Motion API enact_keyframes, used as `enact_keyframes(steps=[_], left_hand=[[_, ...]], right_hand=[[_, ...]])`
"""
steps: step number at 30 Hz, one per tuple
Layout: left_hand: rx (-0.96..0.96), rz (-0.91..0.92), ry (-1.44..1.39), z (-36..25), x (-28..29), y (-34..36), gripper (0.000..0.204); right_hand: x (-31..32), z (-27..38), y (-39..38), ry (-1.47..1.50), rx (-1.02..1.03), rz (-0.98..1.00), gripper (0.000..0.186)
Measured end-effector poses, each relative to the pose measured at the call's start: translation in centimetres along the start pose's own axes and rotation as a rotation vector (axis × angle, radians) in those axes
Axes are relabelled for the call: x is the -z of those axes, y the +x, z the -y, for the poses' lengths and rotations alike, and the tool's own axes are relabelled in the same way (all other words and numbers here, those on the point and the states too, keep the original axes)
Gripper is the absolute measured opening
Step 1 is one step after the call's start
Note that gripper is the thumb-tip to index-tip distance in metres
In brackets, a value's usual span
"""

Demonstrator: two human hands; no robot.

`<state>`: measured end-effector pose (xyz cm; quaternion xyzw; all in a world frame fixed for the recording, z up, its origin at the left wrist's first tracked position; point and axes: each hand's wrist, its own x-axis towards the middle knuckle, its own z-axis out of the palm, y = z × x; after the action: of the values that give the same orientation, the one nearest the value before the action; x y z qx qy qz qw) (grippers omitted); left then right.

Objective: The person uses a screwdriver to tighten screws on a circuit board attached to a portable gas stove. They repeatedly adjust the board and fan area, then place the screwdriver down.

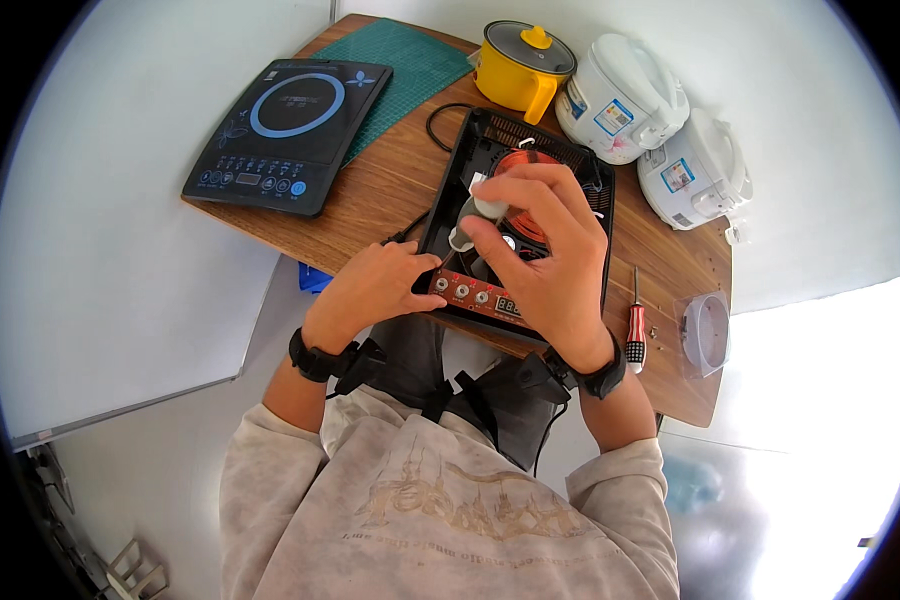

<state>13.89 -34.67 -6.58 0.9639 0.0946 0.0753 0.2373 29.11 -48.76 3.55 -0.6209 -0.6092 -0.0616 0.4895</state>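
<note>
An opened induction cooker base (608, 235), a black housing with a copper coil (530, 205) inside, lies in front of me. Along its near side runs a reddish-brown control board (482, 297) with several round buttons and a small digit display. My left hand (375, 285) rests at the near left corner, its fingertips on the housing's edge and the board's left end. Over the coil, my right hand (555, 245) curls its thumb and fingers around a small white, rounded piece (489, 206), whose exact kind I cannot make out. Grey-white parts show just below it.
The cooker's black glass top (290, 130) lies at the left, partly on a green cutting mat (395, 75). A yellow pot (515, 80) and two white rice cookers (625, 95) stand behind. At right are a screwdriver (637, 325), small screws and a clear round-shaped plastic piece (707, 335).
</note>
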Motion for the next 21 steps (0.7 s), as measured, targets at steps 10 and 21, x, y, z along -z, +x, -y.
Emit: enact_keyframes(steps=[10, 21], left_hand=[[-0.005, -0.005, 0.006, 0.41, -0.53, -0.07, 0.052], [-0.023, -0.02, -0.012, 0.64, -0.73, -0.06, 0.051]], right_hand=[[0.01, 0.37, 0.14, -0.028, 0.018, 0.021, 0.032], [-0.44, 0.31, 0.44, 0.045, 0.117, -0.002, 0.033]])
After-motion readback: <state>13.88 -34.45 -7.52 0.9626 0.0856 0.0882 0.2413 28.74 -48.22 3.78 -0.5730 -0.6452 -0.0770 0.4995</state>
